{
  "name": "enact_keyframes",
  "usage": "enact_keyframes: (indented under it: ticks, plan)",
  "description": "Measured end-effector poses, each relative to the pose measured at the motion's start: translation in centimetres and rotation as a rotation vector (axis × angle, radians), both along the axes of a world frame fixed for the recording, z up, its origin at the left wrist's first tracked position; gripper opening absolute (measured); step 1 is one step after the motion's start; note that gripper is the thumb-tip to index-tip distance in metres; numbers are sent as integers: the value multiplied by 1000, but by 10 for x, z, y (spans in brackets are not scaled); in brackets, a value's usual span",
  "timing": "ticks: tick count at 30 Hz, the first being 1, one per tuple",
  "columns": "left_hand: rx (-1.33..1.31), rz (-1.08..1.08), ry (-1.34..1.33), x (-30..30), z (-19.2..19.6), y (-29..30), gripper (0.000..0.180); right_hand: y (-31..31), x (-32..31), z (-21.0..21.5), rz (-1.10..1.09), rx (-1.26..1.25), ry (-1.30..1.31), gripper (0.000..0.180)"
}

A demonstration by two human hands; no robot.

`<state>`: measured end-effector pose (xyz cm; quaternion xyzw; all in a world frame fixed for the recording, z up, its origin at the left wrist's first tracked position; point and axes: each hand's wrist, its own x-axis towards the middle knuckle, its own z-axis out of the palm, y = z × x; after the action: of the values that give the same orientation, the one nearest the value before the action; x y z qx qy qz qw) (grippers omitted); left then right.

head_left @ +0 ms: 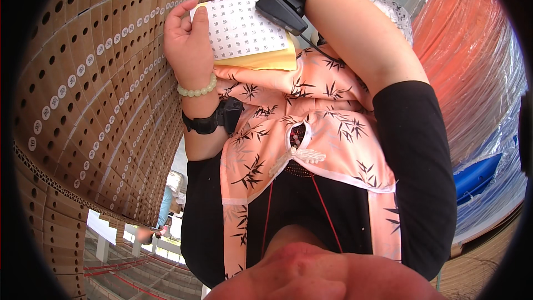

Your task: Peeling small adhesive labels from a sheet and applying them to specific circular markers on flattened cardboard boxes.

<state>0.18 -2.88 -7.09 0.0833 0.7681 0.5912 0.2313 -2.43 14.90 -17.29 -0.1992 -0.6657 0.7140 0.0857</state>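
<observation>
Head view: the picture looks down along the person's chest, with the forearms raised toward 12 o'clock.
Surface: no tabletop shows; a wall of stacked brown cardboard boxes [94,94] fills the side from 8 to 11 o'clock, its faces punched with rows of round holes.
Room: at 7 o'clock, below the boxes, a pale floor with red lines and another person standing far off; at 2 to 4 o'clock, orange bundles under clear plastic wrap [472,61], with a blue wrapped piece [477,175] at 4 o'clock.
Box labels: small round white stickers [58,97] sit in lines along the box faces, one beside each row of holes.
Sheet: a sticker sheet [244,30], white dots on a white face with a yellow backing, lies at 12 o'clock, against the peach patterned top.
Left hand [189,44]: fingers curled over the sheet's left edge, holding it; a pale green bead bracelet [197,89] and a black wrist band [214,119] sit on the wrist.
Right hand: out of the picture past the upper edge at 12 o'clock, so I cannot tell how its fingers stand; only the wrist shows, with a black strapped device [288,0] above the sheet.
</observation>
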Motion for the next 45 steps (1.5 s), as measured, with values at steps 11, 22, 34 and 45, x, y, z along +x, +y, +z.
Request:
enact_keyframes:
  ticks: [11,22,34,45]
  plan:
    - [-53,12,50,2,2,-1,17,25,10,17,34,781,64,32]
    - [37,16,10,6,6,8,36,64,9,27,74,891,-42,41]
    - [143,78,153,8,3,9,37,40,35,110,842,375,1,21]
    - [184,86,-135,-2,-6,-8,21,22,38,116,638,386,206,11]
